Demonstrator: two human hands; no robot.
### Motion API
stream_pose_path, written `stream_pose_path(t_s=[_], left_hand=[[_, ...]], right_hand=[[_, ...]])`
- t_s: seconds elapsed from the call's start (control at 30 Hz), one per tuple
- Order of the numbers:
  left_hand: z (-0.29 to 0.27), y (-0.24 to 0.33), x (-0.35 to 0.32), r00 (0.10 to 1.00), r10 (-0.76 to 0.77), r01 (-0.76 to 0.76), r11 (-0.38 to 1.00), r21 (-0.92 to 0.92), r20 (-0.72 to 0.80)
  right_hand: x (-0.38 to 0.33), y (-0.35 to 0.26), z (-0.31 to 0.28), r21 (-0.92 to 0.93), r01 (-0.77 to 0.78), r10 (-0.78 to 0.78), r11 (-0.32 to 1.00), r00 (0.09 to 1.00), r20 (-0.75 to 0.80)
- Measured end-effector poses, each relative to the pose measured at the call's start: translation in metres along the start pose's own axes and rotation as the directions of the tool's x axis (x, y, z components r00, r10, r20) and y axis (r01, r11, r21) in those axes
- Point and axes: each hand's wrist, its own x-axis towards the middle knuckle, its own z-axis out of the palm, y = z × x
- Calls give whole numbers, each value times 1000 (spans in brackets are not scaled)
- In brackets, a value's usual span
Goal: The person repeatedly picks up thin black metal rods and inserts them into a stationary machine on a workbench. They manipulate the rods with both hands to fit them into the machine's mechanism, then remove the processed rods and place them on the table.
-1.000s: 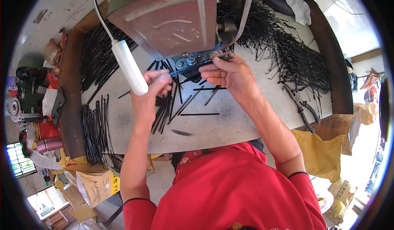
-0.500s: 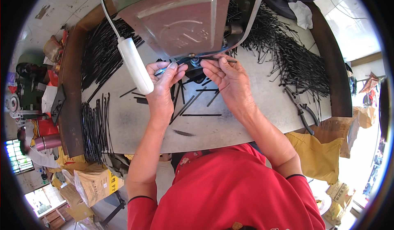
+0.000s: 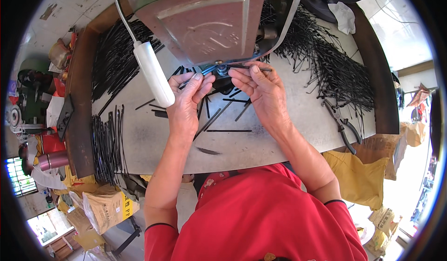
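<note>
Both hands are raised to the working point under a large reddish-brown machine head point(image 3: 205, 28). My left hand point(image 3: 186, 93) pinches a thin black rod point(image 3: 208, 70) whose far end reaches the small round metal tool point(image 3: 222, 70) below the head. On the other side my right hand point(image 3: 260, 84) grips another dark rod point(image 3: 240, 66) between thumb and fingers, its inner end at the same tool. Whether the two rods join there is hidden. Several loose black rods point(image 3: 228, 130) lie on the grey metal table point(image 3: 260, 154) beneath my hands.
A white lamp tube point(image 3: 153, 75) on a cable hangs left of my left hand. Black rods are heaped at the far left point(image 3: 116, 61) and right point(image 3: 326, 61), with a neat bundle point(image 3: 108, 144) near left. Pliers point(image 3: 341, 125) lie at the right edge. Raised brown side walls point(image 3: 379, 65) border the table.
The rod in my left hand has shifted slightly at the tool, and its bluish sheen now shows nearer the tool. Both hands stay almost in place.
</note>
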Motion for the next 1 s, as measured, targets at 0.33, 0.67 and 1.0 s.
stream_pose_path(t_s=[0.33,0.67,1.0], left_hand=[[-3,13,18,994,-100,91,976,197,34],[4,10,20,999,-23,28,981,190,-31],[-18,8,15,979,-107,79,983,-165,-173]], right_hand=[[5,-13,-3,-122,-146,140,982,989,-58],[23,-23,-14,-14,-130,130,991,991,20],[-42,-95,-55,-974,162,-314,157,943,106]])
